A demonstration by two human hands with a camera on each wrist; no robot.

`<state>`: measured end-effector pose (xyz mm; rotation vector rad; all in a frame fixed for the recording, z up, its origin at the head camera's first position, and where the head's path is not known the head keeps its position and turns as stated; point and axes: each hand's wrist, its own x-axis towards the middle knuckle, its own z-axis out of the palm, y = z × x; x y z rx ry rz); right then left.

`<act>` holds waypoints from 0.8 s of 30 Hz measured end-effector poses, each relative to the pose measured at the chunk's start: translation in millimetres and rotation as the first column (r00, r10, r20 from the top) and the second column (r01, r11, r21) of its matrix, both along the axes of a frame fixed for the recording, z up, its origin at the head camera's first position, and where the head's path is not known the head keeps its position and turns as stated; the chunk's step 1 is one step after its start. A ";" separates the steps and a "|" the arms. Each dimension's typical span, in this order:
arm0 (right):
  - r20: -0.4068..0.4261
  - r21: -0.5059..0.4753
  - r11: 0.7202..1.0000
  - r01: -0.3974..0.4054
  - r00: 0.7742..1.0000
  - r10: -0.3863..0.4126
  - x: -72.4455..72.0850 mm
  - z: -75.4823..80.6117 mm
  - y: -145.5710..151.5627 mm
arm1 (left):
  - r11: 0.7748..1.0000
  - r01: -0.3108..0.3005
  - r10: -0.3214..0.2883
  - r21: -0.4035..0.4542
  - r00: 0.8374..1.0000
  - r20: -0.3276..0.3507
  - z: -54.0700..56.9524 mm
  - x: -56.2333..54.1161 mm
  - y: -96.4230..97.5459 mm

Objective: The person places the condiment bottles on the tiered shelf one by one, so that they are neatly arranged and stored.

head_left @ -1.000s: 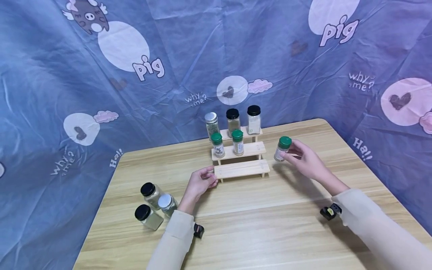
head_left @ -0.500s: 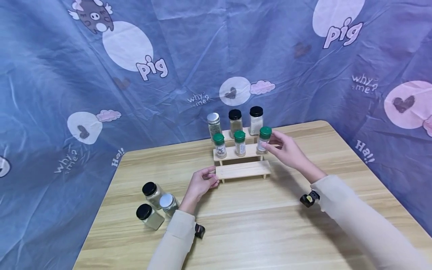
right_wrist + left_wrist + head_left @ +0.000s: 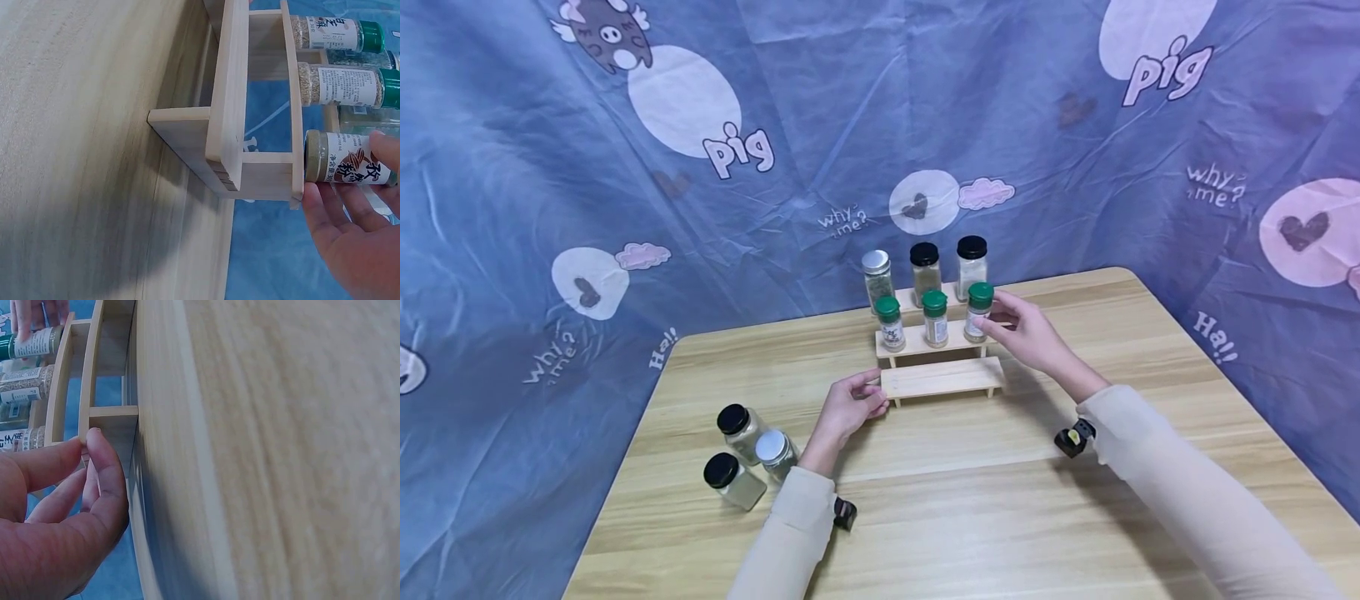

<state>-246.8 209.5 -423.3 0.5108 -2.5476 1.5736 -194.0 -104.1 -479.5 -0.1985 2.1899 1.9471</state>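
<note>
My right hand (image 3: 1026, 333) holds a green-capped spice jar (image 3: 978, 312) between thumb and fingers. The jar stands upright at the right end of the middle tier, its base right at the board in the right wrist view. Two more green-capped jars (image 3: 935, 318) stand to its left on the same tier. With thumb and index finger, my left hand (image 3: 847, 407) pinches the left end of the lowest board of the wooden tiered rack (image 3: 940, 378). That pinch shows closely in the left wrist view, at the rack's edge (image 3: 87, 419).
On the top tier stand a silver-capped jar (image 3: 877, 279) and two black-capped jars (image 3: 926, 275). Two black-capped jars (image 3: 735, 482) and a silver-capped jar (image 3: 777, 454) stand on the table (image 3: 970, 517) left of my left forearm. A blue printed cloth (image 3: 820, 108) hangs behind.
My right hand has carried the green-capped jar leftward from beside the rack onto the right end of the middle tier. The left hand has stayed at the rack's lowest board.
</note>
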 end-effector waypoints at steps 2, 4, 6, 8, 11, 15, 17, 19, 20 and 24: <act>0.003 0.007 1.000 0.000 1.000 -0.001 -0.1 -0.2 -0.9 | 1.000 -0.002 0.002 0.001 1.000 0.001 0.4 0.4 0.5; 0.000 0.015 1.000 0.003 1.000 -0.003 -0.3 -0.7 -1.8 | 1.000 -0.002 0.002 0.003 1.000 -0.001 0.5 0.3 0.8; -0.002 0.019 1.000 0.008 1.000 -0.008 -0.3 -1.2 -2.1 | 1.000 -0.005 0.005 0.006 1.000 0.005 0.9 0.2 1.2; -0.007 0.014 1.000 0.012 1.000 -0.012 -0.3 -2.0 -2.5 | 1.000 -0.007 0.006 0.010 1.000 0.009 0.4 -0.1 1.2; -0.007 0.002 1.000 0.016 1.000 -0.016 0.0 -3.3 -1.4 | 1.000 -0.003 0.003 0.007 1.000 0.012 0.1 -0.4 1.8; 0.015 -0.027 0.999 0.018 1.000 -0.017 2.6 -4.2 1.5 | 1.000 -0.001 0.001 0.003 1.000 0.013 -0.4 -0.7 2.4; 0.032 -0.046 0.999 0.022 0.999 -0.020 4.9 -5.1 3.6 | 1.000 -0.002 0.002 0.002 1.000 0.012 -0.2 -0.6 2.4; 0.045 -0.063 0.998 0.032 0.999 -0.029 8.5 -6.5 6.2 | 1.000 -0.002 0.002 -0.005 1.000 0.008 0.0 -0.3 2.1; 0.052 -0.069 0.997 0.039 0.998 -0.035 10.5 -7.8 7.7 | 1.000 -0.002 0.002 -0.009 1.000 0.007 0.1 0.0 2.0; 0.085 -0.084 0.995 0.062 0.995 -0.055 21.2 -15.8 12.4 | 1.000 0.002 -0.003 -0.030 1.000 -0.010 -0.2 1.2 1.5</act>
